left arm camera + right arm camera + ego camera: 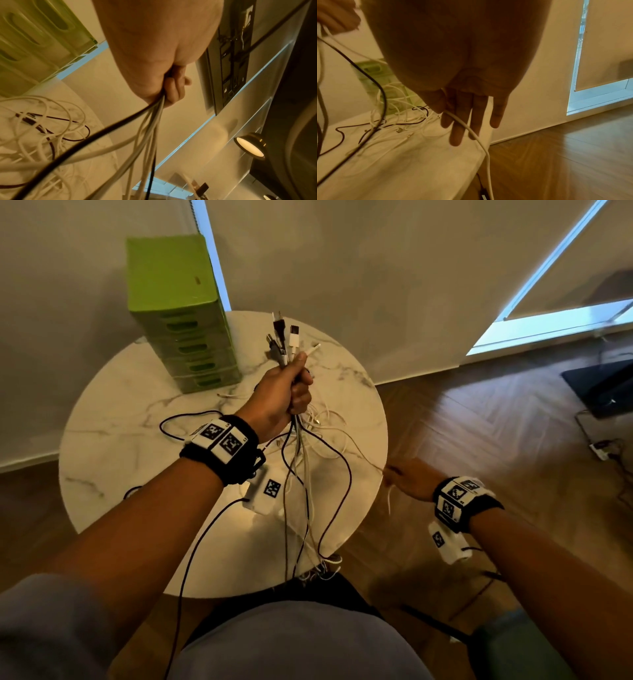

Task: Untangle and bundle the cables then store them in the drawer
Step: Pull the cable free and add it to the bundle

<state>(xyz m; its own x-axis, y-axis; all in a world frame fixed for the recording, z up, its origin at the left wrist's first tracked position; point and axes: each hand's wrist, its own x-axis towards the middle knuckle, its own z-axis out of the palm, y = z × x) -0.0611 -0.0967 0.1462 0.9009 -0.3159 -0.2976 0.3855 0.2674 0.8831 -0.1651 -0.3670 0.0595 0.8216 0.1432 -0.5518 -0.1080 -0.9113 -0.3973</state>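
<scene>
My left hand (291,392) is raised over the round marble table (113,440) and grips a bundle of black and white cables (298,460). Their plug ends (284,337) stick up above the fist, and the strands hang down to the table's near edge. The left wrist view shows the curled fingers (173,86) closed round the strands (150,128). My right hand (407,477) is at the table's right edge with its fingers (467,115) straight. Its thumb pinches a thin white cable (477,136) against them. More loose cables (399,121) lie tangled on the table.
A tall green drawer unit (181,313) stands at the table's back left, all drawers closed. Wooden floor surrounds the table. A dark flat object (603,385) and cords (603,450) lie on the floor to the right. My lap is at the table's near edge.
</scene>
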